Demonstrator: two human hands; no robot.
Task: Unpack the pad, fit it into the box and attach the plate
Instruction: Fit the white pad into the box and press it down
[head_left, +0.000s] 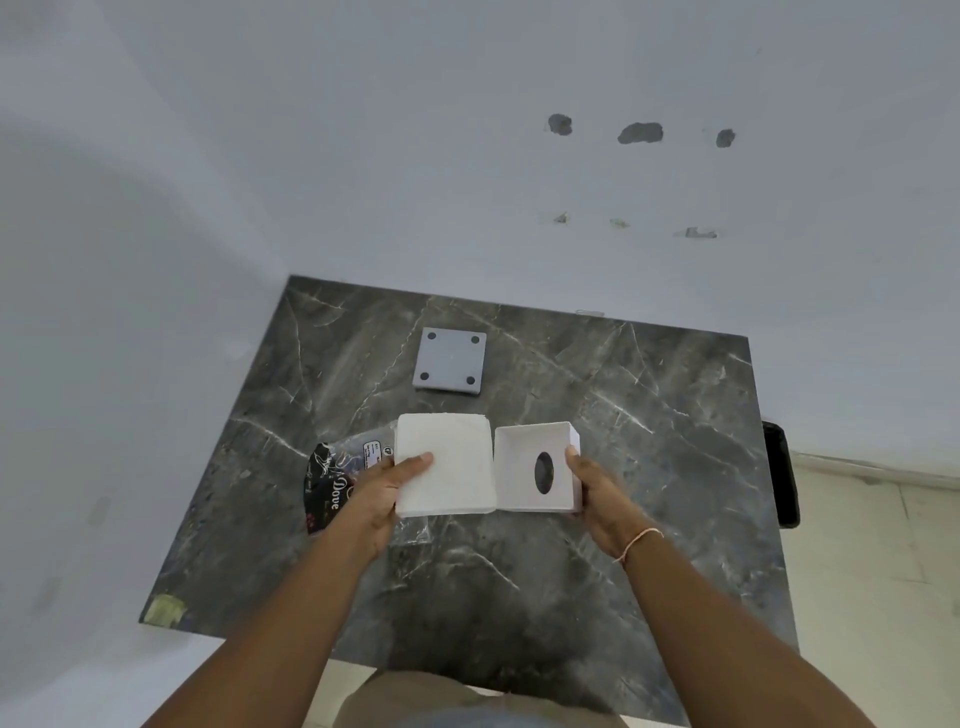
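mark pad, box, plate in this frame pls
pad (452, 462): head view, middle of its white top face
box (524, 457): head view, inner floor left of the oval hole
plate (451, 359): head view, centre of the grey face, between the four holes

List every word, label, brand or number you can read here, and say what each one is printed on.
"Dove": white script on the black part of the plastic wrapper lying on the table under the left hand.
White label on the clear part of the same wrapper: print too small to read.
Small marks near the wrapper's lower edge: blurred, unreadable.
Pad, box and plate: no text visible.
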